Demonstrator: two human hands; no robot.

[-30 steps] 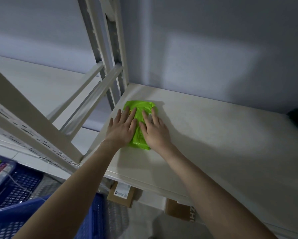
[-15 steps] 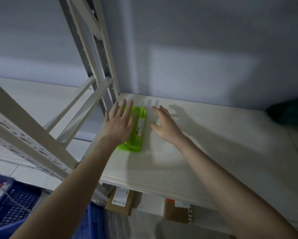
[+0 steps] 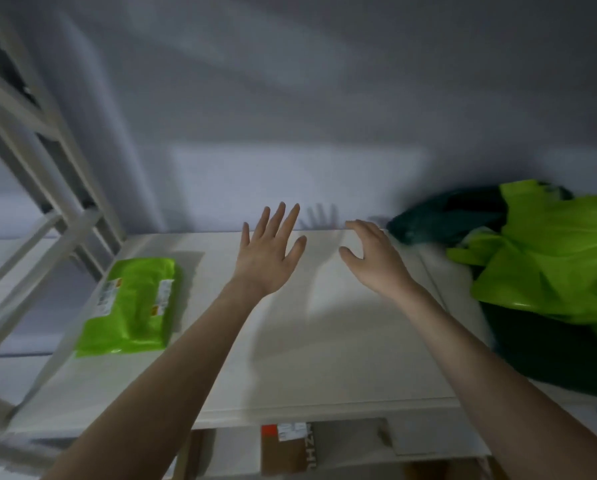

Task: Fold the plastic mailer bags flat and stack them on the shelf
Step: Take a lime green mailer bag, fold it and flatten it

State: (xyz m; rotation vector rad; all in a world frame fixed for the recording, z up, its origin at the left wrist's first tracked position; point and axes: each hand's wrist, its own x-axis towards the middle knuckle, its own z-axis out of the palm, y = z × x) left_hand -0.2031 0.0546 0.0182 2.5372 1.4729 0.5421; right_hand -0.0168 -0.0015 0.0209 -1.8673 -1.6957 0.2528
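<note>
A folded bright green mailer bag (image 3: pixel 132 304) with white labels lies flat on the white shelf (image 3: pixel 324 358) near its left end. Both hands hover above the shelf's middle, apart from that bag. My left hand (image 3: pixel 269 252) is spread with fingers wide and holds nothing. My right hand (image 3: pixel 371 256) has its fingers loosely curved and is empty too. At the right lies a heap of unfolded mailer bags, bright green (image 3: pixel 546 258) over dark green (image 3: pixel 453 220). My right hand is just left of the dark green one.
White metal shelf uprights and braces (image 3: pixel 65 188) stand at the left. A grey wall (image 3: pixel 290 133) closes the back. Cardboard boxes (image 3: pixel 286 448) sit on the level below the shelf.
Both hands have left the folded green bag and moved right along the shelf. The view has swung right, bringing the heap of unfolded bags into sight.
</note>
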